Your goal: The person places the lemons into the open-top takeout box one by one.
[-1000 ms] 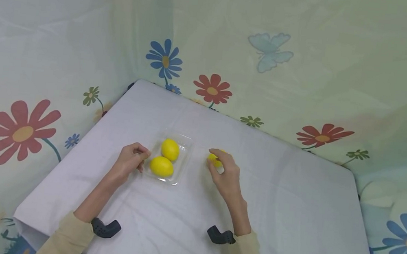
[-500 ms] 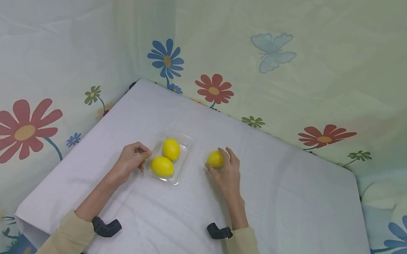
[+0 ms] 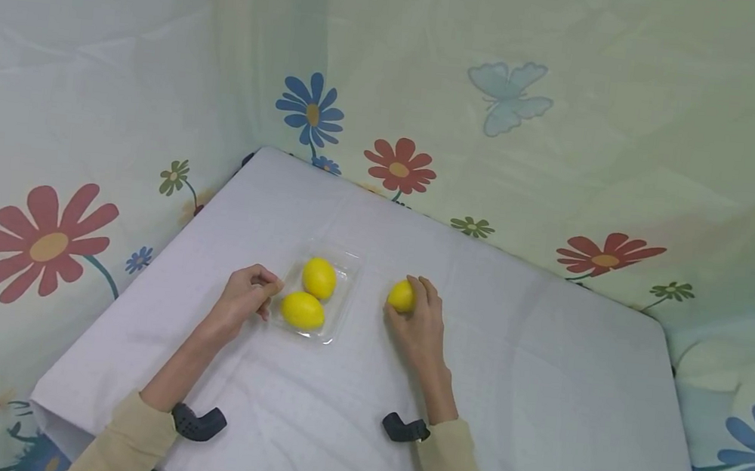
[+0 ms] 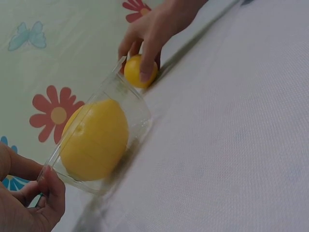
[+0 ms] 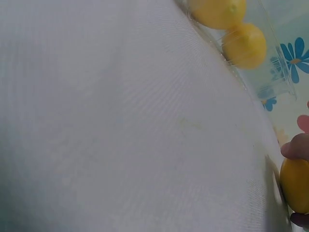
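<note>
A clear plastic box (image 3: 342, 293) stands on the white-covered table with two yellow lemons in it, one lemon (image 3: 319, 278) behind the other lemon (image 3: 303, 311). At the box's left rim, my left hand (image 3: 244, 300) pinches the edge between thumb and forefinger, which the left wrist view shows up close. To the right of the box, a third lemon (image 3: 402, 296) sits on the cloth. My right hand (image 3: 420, 323) grips it with the thumb on the near side and fingers over the far side. In the right wrist view only part of this lemon (image 5: 295, 186) shows.
The white tablecloth (image 3: 539, 403) spreads around the box and far to the right. Flower-printed curtains (image 3: 421, 65) rise behind the table and on its left. A dark device (image 3: 198, 424) is strapped to each wrist.
My right hand has shifted its fingers on the third lemon, first covering it, then opening a little and closing round its right side. The left hand stays at the box rim.
</note>
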Tool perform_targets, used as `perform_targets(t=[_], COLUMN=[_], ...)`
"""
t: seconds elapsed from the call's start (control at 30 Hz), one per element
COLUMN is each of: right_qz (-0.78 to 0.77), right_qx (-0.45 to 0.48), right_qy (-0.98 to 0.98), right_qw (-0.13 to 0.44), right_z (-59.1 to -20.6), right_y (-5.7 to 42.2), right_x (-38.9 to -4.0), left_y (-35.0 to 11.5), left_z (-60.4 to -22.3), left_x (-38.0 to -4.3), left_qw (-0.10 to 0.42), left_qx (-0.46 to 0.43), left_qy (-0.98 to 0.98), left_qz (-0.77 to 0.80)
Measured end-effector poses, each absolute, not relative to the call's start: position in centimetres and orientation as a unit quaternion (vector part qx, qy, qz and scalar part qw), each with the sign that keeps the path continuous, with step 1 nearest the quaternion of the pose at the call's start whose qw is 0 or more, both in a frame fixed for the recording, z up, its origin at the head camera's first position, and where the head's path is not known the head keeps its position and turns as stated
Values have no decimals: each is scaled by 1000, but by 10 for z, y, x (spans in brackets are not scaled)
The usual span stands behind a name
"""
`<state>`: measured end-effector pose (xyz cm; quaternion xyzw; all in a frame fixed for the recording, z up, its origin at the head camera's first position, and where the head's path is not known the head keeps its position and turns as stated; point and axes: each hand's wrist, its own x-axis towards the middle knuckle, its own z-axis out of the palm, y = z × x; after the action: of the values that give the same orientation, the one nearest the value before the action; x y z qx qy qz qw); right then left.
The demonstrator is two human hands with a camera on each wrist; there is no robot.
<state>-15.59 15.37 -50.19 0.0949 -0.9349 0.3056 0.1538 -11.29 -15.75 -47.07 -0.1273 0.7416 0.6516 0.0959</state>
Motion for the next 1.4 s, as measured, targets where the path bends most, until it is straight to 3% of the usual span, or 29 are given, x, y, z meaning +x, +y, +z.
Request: perform_targets(t=[0.37, 0.7, 0.97, 1.4], right_qz=[322, 305, 257, 234], right_qx=[137, 235, 312, 324], right_qy=[-922, -914, -907, -911], right_qw=[166, 127, 118, 100], right_z=[-484, -454, -454, -457], right_y=[144, 105, 73, 67], right_x=[-146, -129, -128, -129], left_y=[-158, -156, -156, -156], left_z=[-471, -468, -470, -469], left_x=[-113, -111, -111, -110], left_qw=[92, 94, 90, 91], left_qx=[-124, -127, -129, -123], left_qy=[746, 743, 741, 738], left_qz=[648, 650, 653, 658])
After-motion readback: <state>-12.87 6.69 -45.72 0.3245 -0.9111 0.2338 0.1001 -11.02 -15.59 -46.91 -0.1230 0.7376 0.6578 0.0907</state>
